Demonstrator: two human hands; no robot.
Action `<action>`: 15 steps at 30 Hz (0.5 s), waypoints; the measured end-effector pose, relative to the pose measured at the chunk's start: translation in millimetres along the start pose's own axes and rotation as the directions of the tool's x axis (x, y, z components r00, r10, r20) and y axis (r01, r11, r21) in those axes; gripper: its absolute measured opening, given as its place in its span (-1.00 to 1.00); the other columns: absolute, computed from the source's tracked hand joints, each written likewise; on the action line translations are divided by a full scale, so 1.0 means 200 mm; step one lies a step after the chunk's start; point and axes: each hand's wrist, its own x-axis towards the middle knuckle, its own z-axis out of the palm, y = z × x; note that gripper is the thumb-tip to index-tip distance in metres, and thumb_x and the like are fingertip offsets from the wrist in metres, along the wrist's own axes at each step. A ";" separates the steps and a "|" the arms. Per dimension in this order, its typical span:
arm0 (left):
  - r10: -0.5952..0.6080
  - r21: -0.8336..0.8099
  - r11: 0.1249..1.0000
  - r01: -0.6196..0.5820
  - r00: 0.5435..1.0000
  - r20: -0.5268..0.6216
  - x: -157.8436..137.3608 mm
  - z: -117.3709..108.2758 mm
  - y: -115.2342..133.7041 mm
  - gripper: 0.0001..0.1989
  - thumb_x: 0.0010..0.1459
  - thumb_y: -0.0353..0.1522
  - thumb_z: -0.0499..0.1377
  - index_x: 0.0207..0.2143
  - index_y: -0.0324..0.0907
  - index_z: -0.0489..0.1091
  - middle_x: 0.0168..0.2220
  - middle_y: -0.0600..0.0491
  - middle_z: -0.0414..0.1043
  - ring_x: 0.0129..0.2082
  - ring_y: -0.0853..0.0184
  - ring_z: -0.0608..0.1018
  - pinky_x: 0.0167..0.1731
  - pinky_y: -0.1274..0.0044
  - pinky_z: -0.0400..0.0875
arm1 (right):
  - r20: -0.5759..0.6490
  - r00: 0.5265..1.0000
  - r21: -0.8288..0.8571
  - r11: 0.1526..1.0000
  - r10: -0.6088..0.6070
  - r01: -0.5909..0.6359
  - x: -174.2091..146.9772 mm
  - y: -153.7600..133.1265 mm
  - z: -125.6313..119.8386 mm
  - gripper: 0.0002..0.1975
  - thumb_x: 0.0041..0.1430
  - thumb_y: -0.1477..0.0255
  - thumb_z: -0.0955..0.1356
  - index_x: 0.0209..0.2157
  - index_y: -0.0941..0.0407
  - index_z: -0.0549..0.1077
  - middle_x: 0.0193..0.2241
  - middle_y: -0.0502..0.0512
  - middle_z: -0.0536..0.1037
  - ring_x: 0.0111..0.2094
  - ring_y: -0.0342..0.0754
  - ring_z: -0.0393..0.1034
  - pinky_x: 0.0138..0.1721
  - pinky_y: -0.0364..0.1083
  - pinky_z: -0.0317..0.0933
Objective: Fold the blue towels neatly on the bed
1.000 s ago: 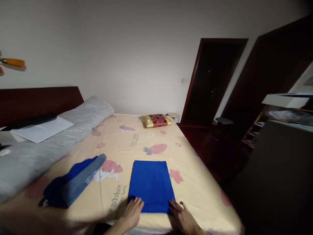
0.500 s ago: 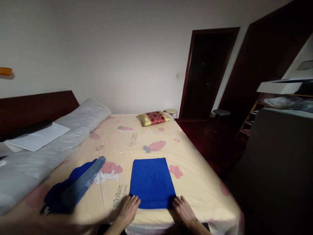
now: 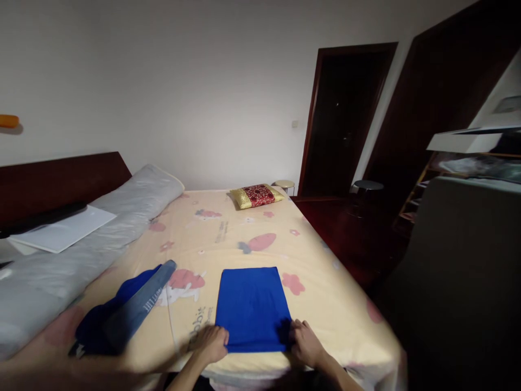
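Observation:
A flat, folded blue cloth (image 3: 253,307), roughly rectangular, lies on the bed near its front edge. At its near left corner, my left hand (image 3: 214,343) has its fingers closed on the edge. My right hand (image 3: 305,343) pinches the near right corner in the same way and casts a dark shadow on the fabric. What kind of garment the cloth is cannot be made out. To the left lies another item of blue clothing (image 3: 95,320), with a grey-blue piece (image 3: 140,309) bearing white lettering across it.
The bed (image 3: 228,244) has a cream sheet printed with carrots and rabbits. A gold and red pillow (image 3: 258,196) sits at its far end. On the left, a white board (image 3: 65,227) rests on a long grey bolster (image 3: 134,209). Two stools (image 3: 285,184) stand beyond the bed.
The blue cloth has shifted slightly towards me. My fingers have curled in tighter at its two near corners, and my right hand has turned a little. The clothing on the left has not moved.

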 end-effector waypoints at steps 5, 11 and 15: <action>0.036 -0.007 0.999 -0.036 0.998 0.042 -0.01 0.02 0.05 -0.52 -0.02 -0.51 0.02 -0.01 -0.16 0.41 0.09 -0.15 0.45 0.16 0.09 0.40 0.17 0.25 0.25 | 0.059 0.998 -0.002 0.999 0.037 -0.037 -0.01 -0.04 0.01 -0.60 -0.13 0.55 0.24 -0.21 0.18 0.52 -0.05 0.28 0.54 0.02 0.12 0.37 0.05 0.10 0.18; 0.203 -0.016 0.979 -0.202 0.979 0.033 0.01 0.21 0.12 -0.25 -0.03 -0.55 0.02 0.28 -0.19 0.06 0.36 -0.13 0.07 0.37 0.11 0.07 0.34 0.24 -0.01 | 0.075 0.987 -0.011 0.989 -0.143 0.144 -0.03 -0.20 0.05 -0.50 0.14 0.51 0.20 0.12 0.18 0.36 0.18 0.32 0.37 0.20 0.19 0.21 0.22 0.16 0.02; 0.331 0.041 0.943 -0.330 0.943 -0.029 0.03 0.32 0.18 -0.29 0.04 -0.61 -0.09 0.27 -0.11 0.08 0.31 -0.08 0.18 0.34 0.15 0.16 0.30 0.25 0.10 | 0.021 0.920 0.024 0.920 -0.392 0.391 -0.05 -0.25 0.12 -0.39 0.21 0.52 0.17 0.30 0.05 0.07 0.27 0.14 0.26 0.22 0.05 0.22 0.20 0.05 0.11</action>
